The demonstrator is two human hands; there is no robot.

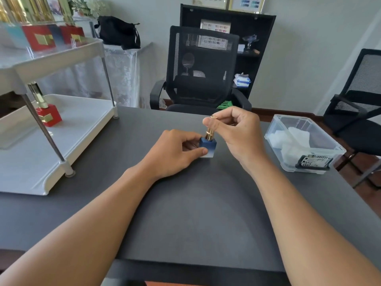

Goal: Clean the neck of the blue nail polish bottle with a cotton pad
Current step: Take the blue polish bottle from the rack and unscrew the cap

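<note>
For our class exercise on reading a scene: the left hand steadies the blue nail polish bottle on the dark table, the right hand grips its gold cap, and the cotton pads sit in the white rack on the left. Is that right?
Not quite. The head view shows the cotton pads in the clear plastic box on the right, not in the rack. The rest holds: the left hand steadies the blue nail polish bottle and the right hand grips its gold cap.

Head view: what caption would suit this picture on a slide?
Left hand steadies the blue bottle on the table while the right hand grips its gold cap; cotton pads wait in a box.
</note>
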